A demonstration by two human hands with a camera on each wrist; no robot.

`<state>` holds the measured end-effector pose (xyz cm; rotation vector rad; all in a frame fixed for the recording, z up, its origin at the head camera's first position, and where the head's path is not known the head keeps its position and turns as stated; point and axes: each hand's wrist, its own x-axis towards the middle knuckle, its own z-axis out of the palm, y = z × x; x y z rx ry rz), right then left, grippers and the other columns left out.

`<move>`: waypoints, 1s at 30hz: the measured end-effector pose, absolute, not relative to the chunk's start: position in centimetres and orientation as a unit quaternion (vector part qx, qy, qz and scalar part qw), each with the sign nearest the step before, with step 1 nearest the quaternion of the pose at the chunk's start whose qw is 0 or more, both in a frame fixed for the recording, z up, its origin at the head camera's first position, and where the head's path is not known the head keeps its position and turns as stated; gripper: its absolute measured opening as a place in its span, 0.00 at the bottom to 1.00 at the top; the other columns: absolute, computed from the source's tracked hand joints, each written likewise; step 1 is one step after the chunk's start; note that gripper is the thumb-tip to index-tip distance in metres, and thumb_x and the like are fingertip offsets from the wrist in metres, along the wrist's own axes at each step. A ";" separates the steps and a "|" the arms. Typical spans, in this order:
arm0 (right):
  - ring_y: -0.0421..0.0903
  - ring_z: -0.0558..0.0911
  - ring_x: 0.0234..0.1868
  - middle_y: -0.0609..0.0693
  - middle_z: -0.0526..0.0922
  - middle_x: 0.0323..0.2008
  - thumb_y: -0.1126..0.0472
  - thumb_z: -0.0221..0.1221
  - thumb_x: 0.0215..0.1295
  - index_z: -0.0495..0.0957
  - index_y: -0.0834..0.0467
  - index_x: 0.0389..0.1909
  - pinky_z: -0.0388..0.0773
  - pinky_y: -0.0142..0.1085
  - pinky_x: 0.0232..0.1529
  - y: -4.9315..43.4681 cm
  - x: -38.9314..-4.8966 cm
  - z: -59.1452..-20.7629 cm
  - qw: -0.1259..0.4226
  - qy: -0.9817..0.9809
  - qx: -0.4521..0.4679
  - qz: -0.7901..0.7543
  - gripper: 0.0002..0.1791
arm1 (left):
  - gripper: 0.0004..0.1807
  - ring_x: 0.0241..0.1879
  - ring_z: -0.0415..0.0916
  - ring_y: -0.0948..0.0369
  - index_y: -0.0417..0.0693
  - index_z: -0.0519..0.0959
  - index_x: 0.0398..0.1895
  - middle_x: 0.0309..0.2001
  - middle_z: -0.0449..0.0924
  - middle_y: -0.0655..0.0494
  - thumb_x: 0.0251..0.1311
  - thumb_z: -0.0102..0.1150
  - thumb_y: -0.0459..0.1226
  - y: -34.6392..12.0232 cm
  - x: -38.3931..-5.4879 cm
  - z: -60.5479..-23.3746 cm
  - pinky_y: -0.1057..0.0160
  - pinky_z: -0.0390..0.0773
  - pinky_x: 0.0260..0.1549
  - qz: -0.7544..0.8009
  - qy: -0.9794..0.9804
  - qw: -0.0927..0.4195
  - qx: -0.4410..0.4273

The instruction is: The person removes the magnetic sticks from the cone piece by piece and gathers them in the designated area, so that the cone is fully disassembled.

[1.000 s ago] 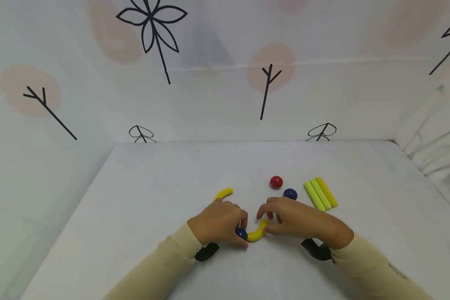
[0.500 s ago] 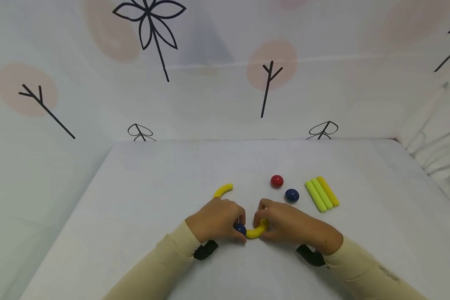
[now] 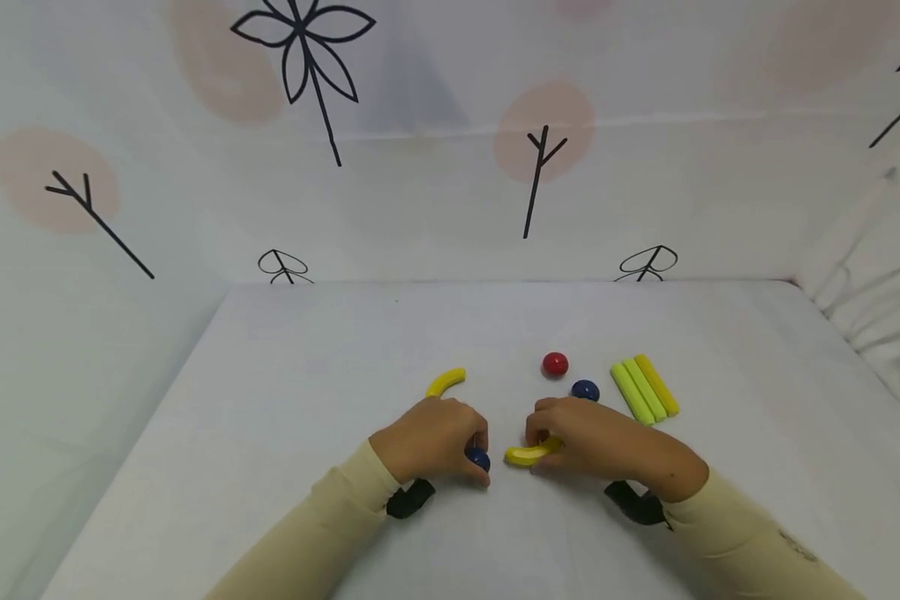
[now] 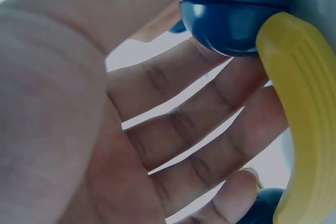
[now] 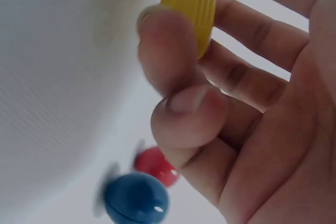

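My left hand [image 3: 429, 440] holds a glossy blue ball [image 3: 478, 460] between thumb and fingers, low over the white table. In the left wrist view, one end of a curved yellow rod [image 4: 310, 124] meets this blue ball [image 4: 228, 24]. A second blue ball [image 4: 262, 208] shows at the rod's other end, partly cut off. The head view shows the rod's far end [image 3: 447, 382] sticking out beyond the left hand. My right hand [image 3: 600, 442] pinches another curved yellow rod [image 3: 523, 457]; its free end points at the held ball across a small gap.
Beyond the right hand lie a red ball [image 3: 555, 364] and a loose blue ball [image 3: 585, 390]. To their right, straight rods [image 3: 642, 390], two yellow-green and one yellow, lie side by side. White cloth with black line drawings [image 3: 420, 200] rises behind the table [image 3: 330, 333].
The right fingers have closed on the yellow rod. That rod touched the held blue ball earlier; it has been pulled off to the right. The left hand keeps its hold almost in place.
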<state>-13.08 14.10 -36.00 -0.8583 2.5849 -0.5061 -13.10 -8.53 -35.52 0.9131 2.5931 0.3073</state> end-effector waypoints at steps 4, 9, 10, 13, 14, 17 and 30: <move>0.36 0.73 0.33 0.39 0.77 0.34 0.57 0.74 0.55 0.83 0.47 0.35 0.76 0.27 0.36 14.8 -13.3 -35.3 0.139 0.921 -0.303 -0.200 0.10 | 0.15 0.27 0.71 0.70 0.57 0.85 0.31 0.25 0.76 0.70 0.48 0.77 0.54 -8.7 -13.3 -35.4 0.71 0.71 0.29 0.102 0.922 0.186 0.324; 0.37 0.74 0.32 0.39 0.77 0.33 0.58 0.73 0.55 0.82 0.47 0.35 0.76 0.26 0.35 14.9 -13.6 -35.5 0.135 0.923 -0.295 -0.208 0.10 | 0.15 0.28 0.71 0.71 0.57 0.86 0.33 0.26 0.77 0.70 0.49 0.77 0.53 -8.8 -13.3 -35.3 0.70 0.72 0.31 0.099 0.921 0.188 0.326; 0.37 0.73 0.32 0.39 0.77 0.33 0.58 0.73 0.55 0.82 0.47 0.35 0.76 0.27 0.35 14.8 -13.6 -35.7 0.146 0.922 -0.294 -0.206 0.10 | 0.15 0.28 0.71 0.71 0.57 0.86 0.34 0.27 0.78 0.71 0.49 0.77 0.53 -8.9 -13.3 -35.3 0.71 0.72 0.31 0.099 0.921 0.189 0.326; 0.37 0.73 0.33 0.39 0.76 0.33 0.57 0.73 0.55 0.82 0.47 0.35 0.76 0.27 0.38 14.6 -13.6 -36.3 0.180 0.918 -0.291 -0.199 0.09 | 0.15 0.28 0.72 0.71 0.57 0.86 0.35 0.27 0.78 0.71 0.48 0.77 0.52 -8.9 -13.2 -35.2 0.71 0.72 0.31 0.099 0.921 0.190 0.325; 0.37 0.73 0.33 0.40 0.76 0.33 0.57 0.73 0.55 0.82 0.47 0.34 0.77 0.28 0.38 14.5 -13.6 -36.4 0.188 0.918 -0.289 -0.197 0.09 | 0.15 0.28 0.72 0.71 0.57 0.87 0.35 0.27 0.78 0.70 0.48 0.77 0.52 -9.0 -13.2 -35.1 0.71 0.72 0.31 0.097 0.922 0.189 0.325; 0.37 0.74 0.34 0.40 0.76 0.34 0.58 0.73 0.55 0.82 0.47 0.35 0.77 0.29 0.40 14.5 -13.5 -36.7 0.203 0.918 -0.277 -0.197 0.09 | 0.15 0.28 0.72 0.72 0.57 0.87 0.35 0.27 0.79 0.70 0.48 0.77 0.52 -8.9 -13.1 -35.0 0.71 0.72 0.31 0.094 0.922 0.184 0.328; 0.38 0.74 0.34 0.40 0.76 0.35 0.56 0.75 0.53 0.81 0.45 0.36 0.78 0.29 0.40 14.6 -13.5 -36.5 0.210 0.923 -0.266 -0.183 0.13 | 0.18 0.29 0.72 0.72 0.58 0.86 0.40 0.29 0.80 0.70 0.49 0.76 0.54 -9.2 -13.1 -35.1 0.70 0.73 0.32 0.103 0.921 0.188 0.324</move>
